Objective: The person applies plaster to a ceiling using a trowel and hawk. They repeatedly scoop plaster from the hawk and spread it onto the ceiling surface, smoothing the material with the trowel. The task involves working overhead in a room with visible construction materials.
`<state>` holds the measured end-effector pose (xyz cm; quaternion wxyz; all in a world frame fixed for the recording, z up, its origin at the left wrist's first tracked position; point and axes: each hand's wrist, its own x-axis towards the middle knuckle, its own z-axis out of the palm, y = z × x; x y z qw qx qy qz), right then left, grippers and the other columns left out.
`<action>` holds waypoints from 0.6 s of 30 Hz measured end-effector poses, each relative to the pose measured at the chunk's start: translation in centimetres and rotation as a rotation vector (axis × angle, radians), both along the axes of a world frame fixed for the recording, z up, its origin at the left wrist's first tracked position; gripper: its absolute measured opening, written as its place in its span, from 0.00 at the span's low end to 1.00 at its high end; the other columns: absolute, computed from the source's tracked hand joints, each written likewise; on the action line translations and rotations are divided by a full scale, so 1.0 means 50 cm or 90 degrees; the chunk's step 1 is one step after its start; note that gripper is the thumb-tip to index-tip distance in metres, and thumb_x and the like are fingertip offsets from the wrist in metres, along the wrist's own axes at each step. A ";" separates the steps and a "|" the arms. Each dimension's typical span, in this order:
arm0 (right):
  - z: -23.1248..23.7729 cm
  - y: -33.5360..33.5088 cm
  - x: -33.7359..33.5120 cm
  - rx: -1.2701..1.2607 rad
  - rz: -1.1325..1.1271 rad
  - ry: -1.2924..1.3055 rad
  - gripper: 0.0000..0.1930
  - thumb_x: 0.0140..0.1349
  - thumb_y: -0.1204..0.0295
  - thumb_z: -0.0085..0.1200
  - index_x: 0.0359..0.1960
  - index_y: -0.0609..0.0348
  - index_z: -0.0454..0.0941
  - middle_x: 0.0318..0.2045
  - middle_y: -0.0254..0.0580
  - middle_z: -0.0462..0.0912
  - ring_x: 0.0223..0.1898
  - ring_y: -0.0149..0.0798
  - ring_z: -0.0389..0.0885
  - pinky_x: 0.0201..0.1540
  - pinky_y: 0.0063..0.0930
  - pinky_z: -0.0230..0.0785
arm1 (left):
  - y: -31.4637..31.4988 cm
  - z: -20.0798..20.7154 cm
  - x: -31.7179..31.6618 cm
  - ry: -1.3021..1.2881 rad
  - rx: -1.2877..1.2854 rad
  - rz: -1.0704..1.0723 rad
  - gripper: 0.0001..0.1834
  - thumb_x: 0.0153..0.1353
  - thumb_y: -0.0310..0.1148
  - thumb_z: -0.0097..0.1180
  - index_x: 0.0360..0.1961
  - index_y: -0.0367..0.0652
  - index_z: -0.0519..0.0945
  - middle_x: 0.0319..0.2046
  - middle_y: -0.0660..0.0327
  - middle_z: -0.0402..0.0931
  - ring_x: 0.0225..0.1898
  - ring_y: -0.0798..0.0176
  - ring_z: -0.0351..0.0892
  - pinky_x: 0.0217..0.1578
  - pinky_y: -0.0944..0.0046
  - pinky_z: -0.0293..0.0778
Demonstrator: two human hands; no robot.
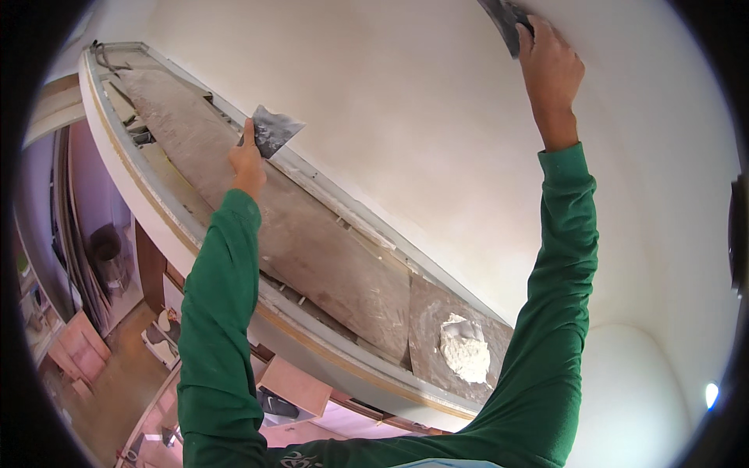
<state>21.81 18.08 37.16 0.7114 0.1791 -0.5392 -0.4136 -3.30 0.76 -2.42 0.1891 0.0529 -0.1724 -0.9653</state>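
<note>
My left hand (248,165) is closed round a putty knife whose wide metal blade (275,132) is smeared with pale filler and points up and to the right. Raised high at the upper right, my right hand (551,69) grips a dark, wide filling blade (505,25), partly cut off by the picture's top edge. That blade is against or close to the smooth off-white wall (406,101); whether it touches cannot be made out. A heap of white plaster (466,351) lies on a brown board at the lower right, by my right forearm.
Long brown boards (312,242) lie along a raised curved ledge with a pale rim (117,168). Gaps beside them show loose scraps. Far below at the left are a brown floor (129,351), a dark bin (106,243), leaning strips and pinkish boxes (80,345). A light shines at the right.
</note>
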 end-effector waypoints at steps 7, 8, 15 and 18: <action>-0.015 -0.006 -0.184 -0.134 -0.197 -0.138 0.09 0.59 0.62 0.54 0.36 0.50 0.78 0.34 0.42 0.83 0.36 0.48 0.82 0.36 0.41 0.75 | -0.012 0.002 0.004 -0.010 -0.011 0.006 0.34 0.55 0.54 0.62 0.38 0.25 0.75 0.36 0.55 0.76 0.33 0.63 0.75 0.31 0.61 0.73; -0.022 -0.005 -0.230 -0.140 -0.204 -0.161 0.09 0.59 0.62 0.54 0.36 0.50 0.78 0.34 0.42 0.82 0.37 0.48 0.81 0.37 0.41 0.75 | -0.016 -0.001 0.002 -0.009 -0.019 0.006 0.34 0.55 0.54 0.62 0.39 0.25 0.75 0.36 0.55 0.76 0.34 0.63 0.75 0.31 0.61 0.73; -0.159 0.092 -0.487 -0.224 -0.285 -0.357 0.12 0.57 0.62 0.57 0.37 0.55 0.78 0.37 0.46 0.82 0.42 0.49 0.80 0.42 0.41 0.74 | -0.005 0.021 0.044 0.015 -0.043 0.007 0.30 0.57 0.50 0.61 0.37 0.24 0.76 0.34 0.56 0.77 0.30 0.64 0.74 0.33 0.63 0.71; -0.261 0.101 -0.548 -0.268 -0.280 -0.448 0.08 0.58 0.68 0.52 0.36 0.56 0.79 0.37 0.48 0.82 0.41 0.50 0.81 0.42 0.41 0.75 | -0.007 0.024 0.037 -0.013 -0.052 0.008 0.29 0.57 0.50 0.61 0.35 0.26 0.77 0.34 0.56 0.77 0.31 0.66 0.73 0.34 0.64 0.70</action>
